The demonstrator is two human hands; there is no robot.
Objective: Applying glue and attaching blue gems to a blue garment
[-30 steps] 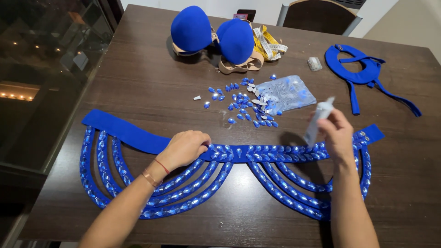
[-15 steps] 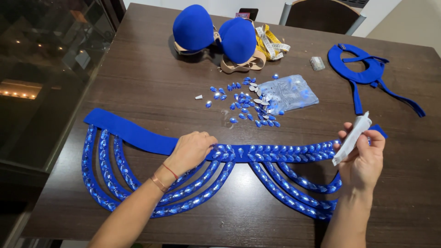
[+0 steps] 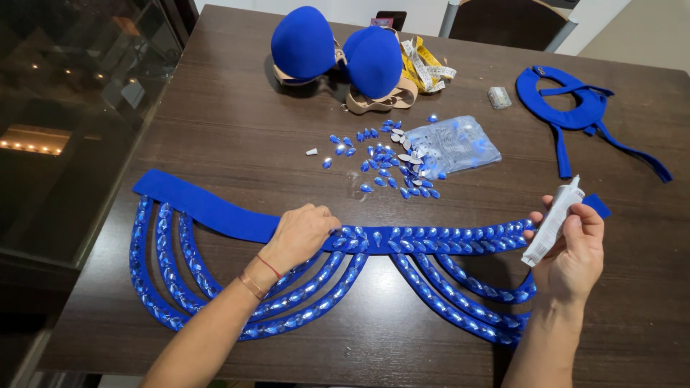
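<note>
A long blue fabric band [image 3: 208, 208] with hanging loops covered in blue gems lies across the near part of the dark wooden table [image 3: 237, 122]. My left hand [image 3: 302, 233] presses flat on the band near its middle. My right hand [image 3: 575, 251] holds a small white glue tube [image 3: 552, 224] upright, nozzle up, just above the band's right end. Loose blue gems [image 3: 381, 165] lie scattered beyond the band.
A clear plastic bag of gems [image 3: 453, 146] sits beside the loose ones. At the far side are blue bra cups [image 3: 338, 50], a yellow measuring tape [image 3: 424, 68] and a blue collar piece with straps [image 3: 582, 108]. A chair stands behind the table.
My right hand lifted the glue tube off the band's right part and drew it back toward me, turning the nozzle upward. My left hand stays on the band.
</note>
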